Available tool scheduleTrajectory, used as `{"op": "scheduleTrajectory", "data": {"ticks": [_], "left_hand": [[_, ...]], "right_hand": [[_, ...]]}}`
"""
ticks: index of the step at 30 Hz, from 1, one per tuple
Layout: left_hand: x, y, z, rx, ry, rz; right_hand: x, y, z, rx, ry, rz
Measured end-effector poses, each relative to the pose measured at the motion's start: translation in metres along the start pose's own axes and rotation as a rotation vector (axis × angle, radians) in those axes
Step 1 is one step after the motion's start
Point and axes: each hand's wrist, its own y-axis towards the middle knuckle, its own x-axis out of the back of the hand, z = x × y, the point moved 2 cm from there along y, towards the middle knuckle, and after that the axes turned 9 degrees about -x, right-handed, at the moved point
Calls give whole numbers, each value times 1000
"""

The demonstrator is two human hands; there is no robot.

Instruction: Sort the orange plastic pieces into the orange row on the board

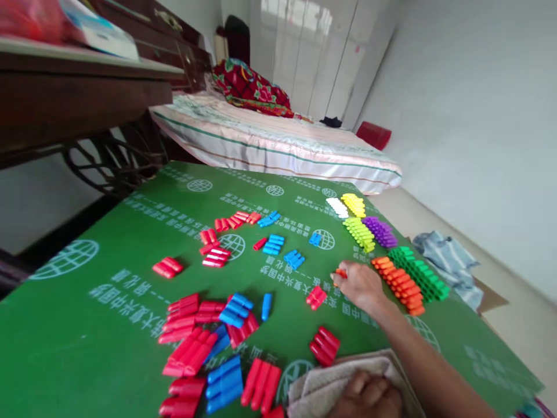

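Note:
My right hand [360, 282] reaches over the green board and pinches a small orange block [340, 273]. Beside it on the right lies a tidy row of orange bullet-shaped plastic blocks [400, 284]. A pair of red blocks [316, 296] sits just left of that hand. At the bottom edge my left hand [369, 397], partly cut off, has its fingers curled on a folded grey cloth [317, 386]. Loose red blocks [191, 351] and blue blocks [224, 383] form a heap at the lower left. More blue blocks [273, 244] are scattered mid-board.
Green blocks [420, 273], purple blocks [380, 231], lime blocks [359, 234], yellow blocks [353, 204] and white blocks [337, 207] lie in rows along the right. Beyond the green board [130, 232] stands a bed [261, 136]. A wooden table [82, 98] is at left.

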Motion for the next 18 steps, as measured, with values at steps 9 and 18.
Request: {"op": "scheduleTrajectory", "data": {"ticks": [9, 18], "left_hand": [[27, 1, 10, -55, 32, -180], [24, 4, 12, -3, -14, -268]], "right_hand": [[9, -11, -14, 251, 98, -31], [13, -13, -8, 252, 38, -21]]}}
